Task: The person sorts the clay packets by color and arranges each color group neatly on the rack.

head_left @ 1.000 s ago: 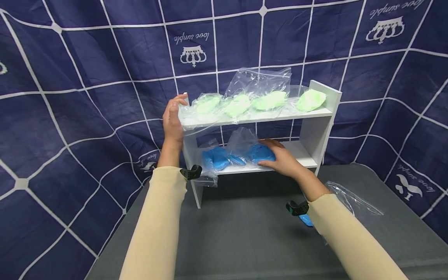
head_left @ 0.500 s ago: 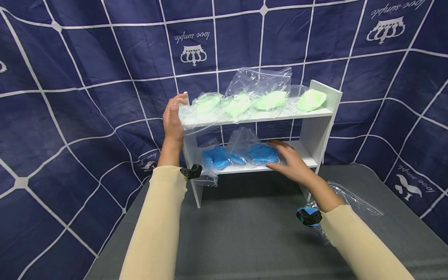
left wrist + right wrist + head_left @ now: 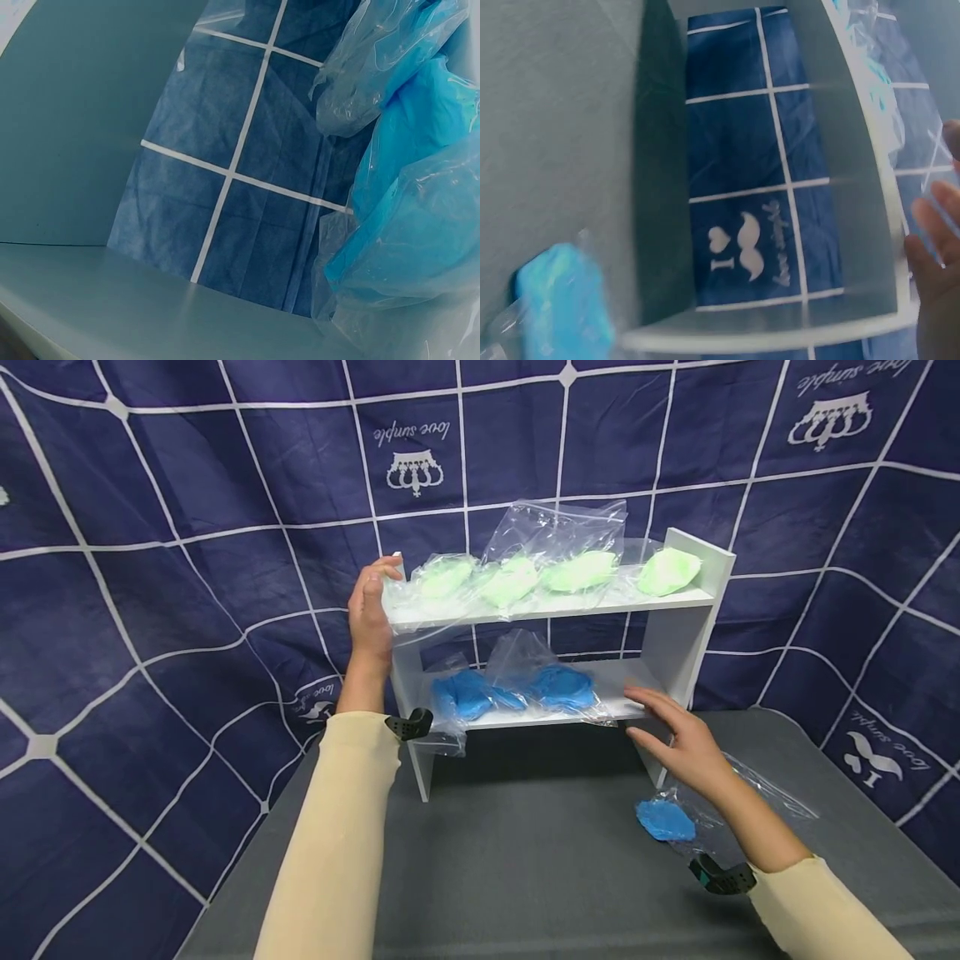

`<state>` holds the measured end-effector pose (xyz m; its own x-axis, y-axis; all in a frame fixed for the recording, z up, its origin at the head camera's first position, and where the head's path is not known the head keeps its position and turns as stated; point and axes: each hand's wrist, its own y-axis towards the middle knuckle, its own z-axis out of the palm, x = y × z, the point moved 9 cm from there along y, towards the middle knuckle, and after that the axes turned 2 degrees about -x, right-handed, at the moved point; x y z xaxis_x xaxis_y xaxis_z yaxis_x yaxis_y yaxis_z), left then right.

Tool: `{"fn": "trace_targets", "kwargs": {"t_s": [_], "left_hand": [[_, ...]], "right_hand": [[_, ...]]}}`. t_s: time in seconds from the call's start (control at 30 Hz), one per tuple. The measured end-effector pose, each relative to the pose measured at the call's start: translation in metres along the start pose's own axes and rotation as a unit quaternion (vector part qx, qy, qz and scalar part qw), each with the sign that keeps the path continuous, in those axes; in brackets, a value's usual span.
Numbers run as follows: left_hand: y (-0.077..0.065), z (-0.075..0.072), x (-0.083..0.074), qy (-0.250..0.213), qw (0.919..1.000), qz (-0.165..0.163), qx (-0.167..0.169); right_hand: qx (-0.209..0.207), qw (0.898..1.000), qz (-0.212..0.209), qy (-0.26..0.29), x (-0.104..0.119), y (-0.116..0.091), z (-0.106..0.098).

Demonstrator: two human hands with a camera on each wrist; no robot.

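A white two-tier shelf (image 3: 555, 611) stands on the dark table, and my left hand (image 3: 369, 618) grips the top of its left side panel. On the lower tier lie clear zip bags with a blue soft lump at left (image 3: 463, 695) and another blue lump (image 3: 562, 687) near the middle. My right hand (image 3: 686, 747) hovers by the lower tier's right front edge, fingers loosely extended, holding nothing. Below its forearm a bagged blue lump (image 3: 665, 820) lies on the table. In the right wrist view, part of the right hand (image 3: 941, 262) shows at the right edge.
Several clear bags with pale green lumps (image 3: 579, 572) fill the upper tier. A clear zip bag edge (image 3: 772, 789) spreads over the grey table (image 3: 517, 860) at right. Behind hangs a navy cloth (image 3: 300, 460) with white grid lines.
My right hand has let go of the middle blue bag and drawn away to the right and toward me. That bag stays on the lower tier. The left hand keeps its place.
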<state>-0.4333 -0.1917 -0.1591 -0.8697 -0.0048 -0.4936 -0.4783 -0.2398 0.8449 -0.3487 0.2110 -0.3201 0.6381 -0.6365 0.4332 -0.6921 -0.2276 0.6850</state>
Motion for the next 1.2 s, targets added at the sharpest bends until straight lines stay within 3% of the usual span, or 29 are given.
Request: {"fn": "trace_targets", "kwargs": {"t_s": [0.13, 0.23, 0.53, 0.77, 1.03, 1.2], "left_hand": [[0.000, 0.001, 0.000, -0.005, 1.0000, -0.003, 0.004], [0.001, -0.001, -0.002, -0.003, 1.0000, 0.003, -0.001], [0.000, 0.000, -0.003, -0.002, 1.0000, -0.003, -0.003], [0.000, 0.001, -0.005, -0.013, 0.9999, 0.001, -0.001], [0.000, 0.002, -0.005, -0.011, 0.9999, -0.001, 0.000], [0.000, 0.000, -0.005, -0.014, 0.9999, 0.000, 0.000]], "right_hand": [[-0.037, 0.999, -0.012, 0.015, -0.004, -0.019, -0.013], [-0.033, 0.999, -0.007, 0.015, -0.008, -0.029, -0.015], [0.079, 0.994, -0.015, 0.070, -0.024, -0.063, 0.010], [0.140, 0.987, 0.013, 0.072, -0.046, -0.089, 0.026], [0.152, 0.985, -0.035, 0.072, -0.059, -0.110, 0.032], [0.160, 0.984, -0.033, 0.072, -0.067, -0.119, 0.034]]}}
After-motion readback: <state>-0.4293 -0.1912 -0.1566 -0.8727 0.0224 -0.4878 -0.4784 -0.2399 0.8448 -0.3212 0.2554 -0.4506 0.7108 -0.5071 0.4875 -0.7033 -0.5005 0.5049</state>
